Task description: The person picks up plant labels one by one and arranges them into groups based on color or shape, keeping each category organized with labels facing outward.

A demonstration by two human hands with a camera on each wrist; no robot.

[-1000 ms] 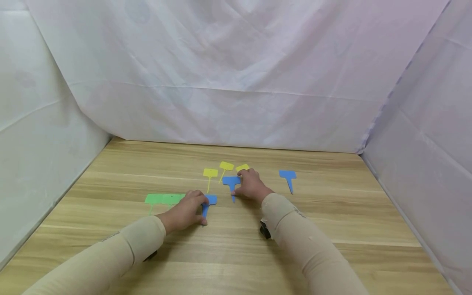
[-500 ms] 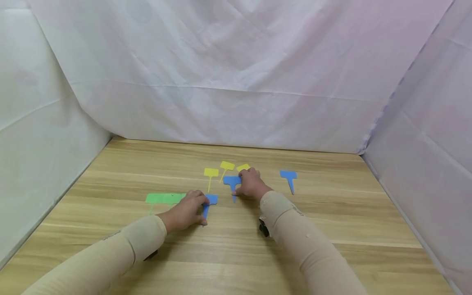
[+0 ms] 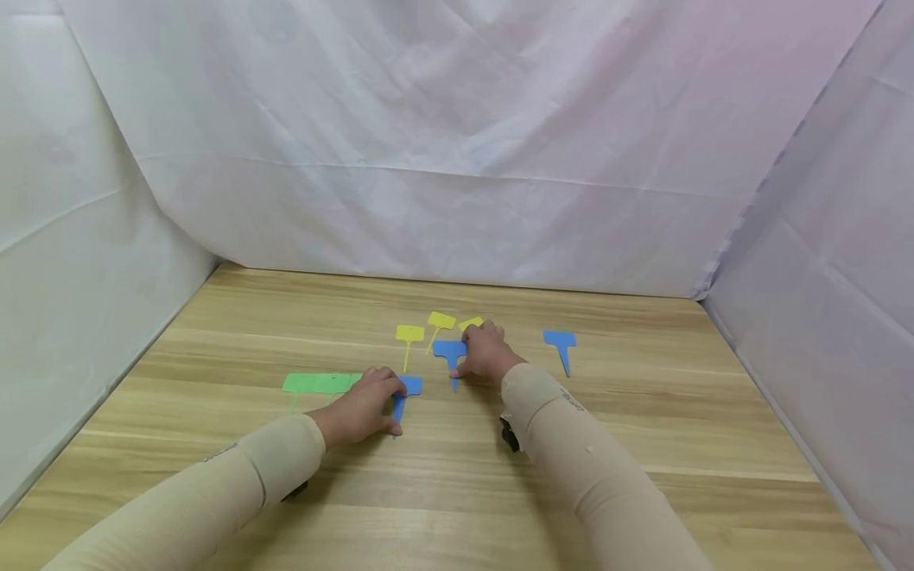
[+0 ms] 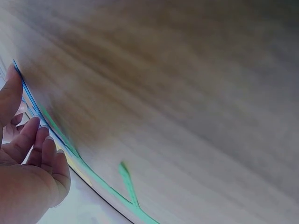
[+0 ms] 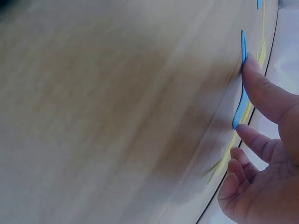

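Near the middle of the table, my left hand (image 3: 362, 406) holds a blue T-shaped plant label (image 3: 410, 386), fingers at its head and thumb low on its stem. Farther back and to the right, my right hand (image 3: 489, 353) has thumb and index finger on a second blue plant label (image 3: 448, 349). In the right wrist view, the thumb (image 5: 261, 88) touches this label's stem and the index fingertip meets its head (image 5: 239, 114). Both labels lie flat on the wood. Green plant labels (image 3: 307, 383) sit in a row, partly hidden behind my left hand.
Behind the hands lie yellow plant labels (image 3: 410, 333), one of them (image 3: 470, 323) partly covered by my right hand. A third blue label (image 3: 560, 339) lies apart on the right. White cloth (image 3: 457, 214) hangs along the back and both sides of the wooden table (image 3: 643, 444).
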